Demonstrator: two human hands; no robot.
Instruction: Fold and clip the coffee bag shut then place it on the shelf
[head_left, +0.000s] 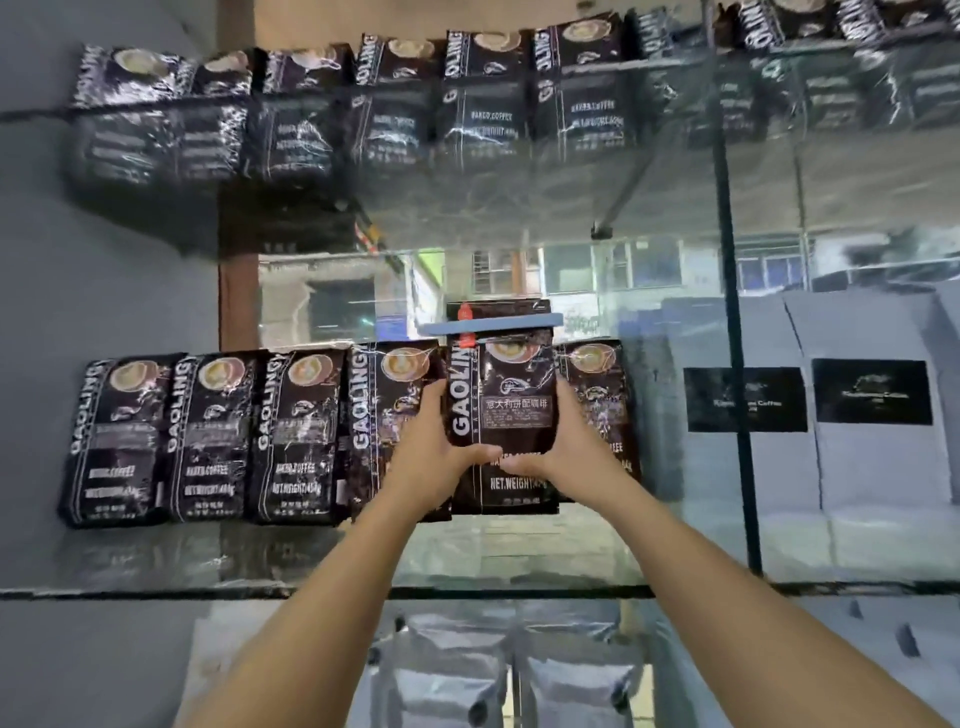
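A black GAOLING coffee bag (501, 395) stands upright on the glass shelf (519, 561), in a row of like bags. Its top is folded over and held by a long blue clip (491, 326) with a small red tab at its left end. My left hand (431, 452) grips the bag's lower left side. My right hand (569, 447) grips its lower right side, thumbs meeting across the front. The bag's base looks level with the neighbouring bags; whether it rests on the glass I cannot tell.
Several identical black bags (208, 436) line the shelf to the left and one (602, 395) stands right of it. Grey boxes with black labels (872, 395) fill the right. Another row of black bags (363, 98) sits on the upper shelf. Silver pouches (498, 670) lie below.
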